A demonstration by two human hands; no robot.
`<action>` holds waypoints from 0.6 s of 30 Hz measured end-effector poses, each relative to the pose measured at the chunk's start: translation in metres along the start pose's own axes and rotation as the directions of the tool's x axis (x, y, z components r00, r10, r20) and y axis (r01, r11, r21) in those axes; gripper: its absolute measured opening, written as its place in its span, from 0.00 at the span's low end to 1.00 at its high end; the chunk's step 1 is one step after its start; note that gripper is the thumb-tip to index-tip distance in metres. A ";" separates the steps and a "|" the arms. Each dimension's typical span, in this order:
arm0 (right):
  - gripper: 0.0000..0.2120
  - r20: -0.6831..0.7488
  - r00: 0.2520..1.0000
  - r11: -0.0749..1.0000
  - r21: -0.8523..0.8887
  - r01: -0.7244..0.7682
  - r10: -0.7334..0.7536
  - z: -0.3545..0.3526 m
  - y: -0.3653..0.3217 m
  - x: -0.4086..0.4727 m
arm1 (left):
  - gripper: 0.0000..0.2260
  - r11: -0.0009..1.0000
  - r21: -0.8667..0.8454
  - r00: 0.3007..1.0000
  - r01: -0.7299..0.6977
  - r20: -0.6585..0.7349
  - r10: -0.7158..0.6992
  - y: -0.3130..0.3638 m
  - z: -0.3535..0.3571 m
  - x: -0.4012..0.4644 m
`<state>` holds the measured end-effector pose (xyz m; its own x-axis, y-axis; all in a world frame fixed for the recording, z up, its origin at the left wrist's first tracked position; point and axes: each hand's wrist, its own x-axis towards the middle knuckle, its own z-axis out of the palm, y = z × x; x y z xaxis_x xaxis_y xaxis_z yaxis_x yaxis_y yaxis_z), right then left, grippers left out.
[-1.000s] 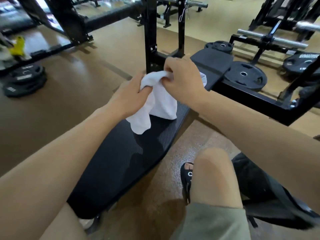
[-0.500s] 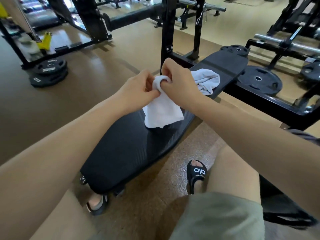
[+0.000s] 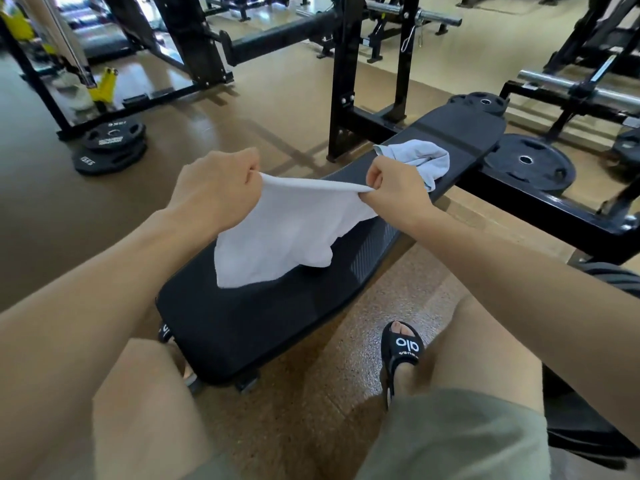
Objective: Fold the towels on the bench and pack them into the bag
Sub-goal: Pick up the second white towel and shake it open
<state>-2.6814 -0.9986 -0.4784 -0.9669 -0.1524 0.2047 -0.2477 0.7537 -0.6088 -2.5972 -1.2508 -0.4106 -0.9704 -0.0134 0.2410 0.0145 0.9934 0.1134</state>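
A white towel [image 3: 287,230] hangs stretched between my two hands above the black bench [image 3: 277,317]. My left hand [image 3: 214,188] pinches its upper left corner and my right hand [image 3: 394,188] pinches the upper right corner. The towel's lower edge drapes onto the bench pad. A second, pale grey towel [image 3: 419,159] lies crumpled farther along the bench, just beyond my right hand. A dark bag [image 3: 588,420] sits on the floor at the lower right, mostly hidden by my right arm and leg.
Black rack uprights [image 3: 343,84] stand behind the bench. Weight plates lie on the floor at the left [image 3: 109,145] and at the right [image 3: 530,166]. My knees and a black sandal [image 3: 403,351] flank the bench's near end.
My hands have moved apart, spreading the bunched white towel wide between them. The view has shifted so more of the bench and the grey towel show.
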 end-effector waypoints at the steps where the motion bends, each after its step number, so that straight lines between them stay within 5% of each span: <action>1: 0.05 0.002 1.000 1.000 0.000 -0.003 0.003 -0.001 -0.002 0.000 | 0.08 0.996 0.084 0.996 0.044 0.079 -0.050 -0.006 0.001 0.000; 4: 0.03 0.003 0.999 0.997 0.061 0.046 -0.047 -0.001 -0.022 0.000 | 0.06 0.977 0.201 0.904 0.067 0.403 -0.145 -0.010 0.005 -0.003; 6: 0.03 0.006 0.991 0.987 0.090 0.134 -0.135 0.001 -0.043 -0.001 | 0.18 0.997 -0.049 0.860 0.053 0.510 -0.020 0.004 0.010 -0.006; 8: 0.04 0.014 0.975 0.972 0.082 0.222 -0.223 0.005 -0.060 -0.003 | 0.23 0.934 -0.349 0.884 0.074 0.456 0.100 0.026 0.013 -0.008; 10: 0.05 0.025 0.961 0.959 0.079 0.273 -0.275 0.006 -0.070 -0.005 | 0.14 0.877 -0.479 0.940 0.040 0.315 0.130 0.042 0.019 -0.006; 14: 0.04 0.010 0.961 0.958 0.083 0.276 -0.278 0.001 -0.065 -0.007 | 0.04 0.843 -0.537 0.987 -0.011 0.129 0.096 0.044 0.021 -0.002; 18: 0.05 0.049 0.992 0.992 0.067 0.109 -0.112 -0.007 -0.042 -0.009 | 0.02 0.851 -0.525 0.996 -0.038 0.053 0.077 0.035 0.015 0.002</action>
<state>-2.6617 -1.0246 -0.4489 -0.9348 -0.2674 0.2337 -0.3551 0.6878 -0.6331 -2.6027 -1.2149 -0.4203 -0.9779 0.0690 0.1975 0.1752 0.7860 0.5929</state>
